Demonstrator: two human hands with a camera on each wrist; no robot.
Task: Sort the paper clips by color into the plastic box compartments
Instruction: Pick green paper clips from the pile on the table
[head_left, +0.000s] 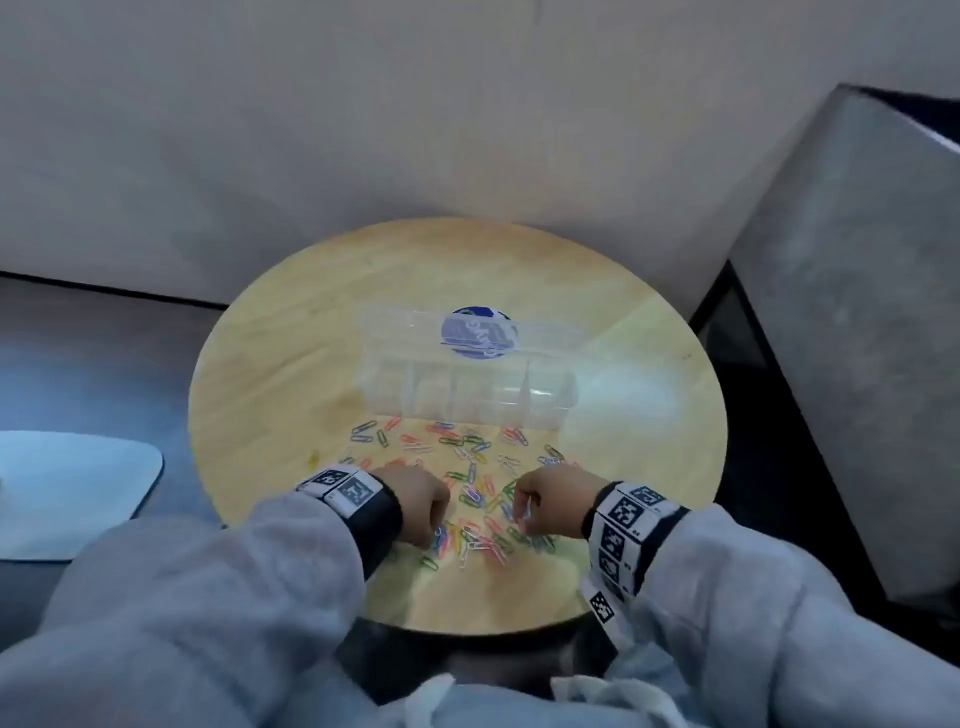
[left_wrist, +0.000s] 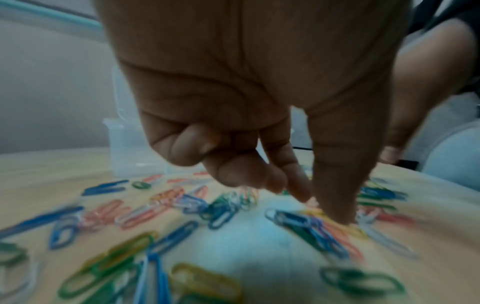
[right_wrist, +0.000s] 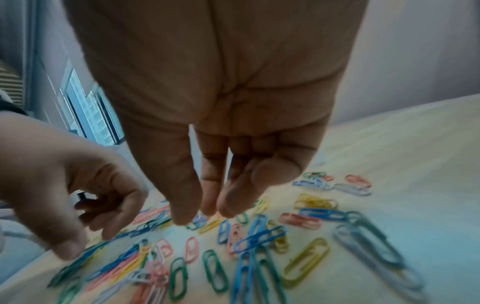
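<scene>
Several coloured paper clips (head_left: 470, 478) lie scattered on the round wooden table (head_left: 291, 374), in front of a clear plastic box (head_left: 467, 400) whose lid (head_left: 550, 335) stands open; its compartments look bare. My left hand (head_left: 439, 525) hovers low over the near pile, fingers loosely curled; in the left wrist view its thumb tip (left_wrist: 340, 218) touches blue and yellow clips and nothing is pinched. My right hand (head_left: 522, 512) is just right of it, thumb and fingertips (right_wrist: 207, 209) drawn together on a pale clip (head_left: 527, 512).
A round blue sticker (head_left: 478, 332) shows through the lid. A pale flat object (head_left: 67, 493) lies on the dark floor to the left. A grey block (head_left: 857, 312) stands right of the table. Bare wood shows behind and beside the box.
</scene>
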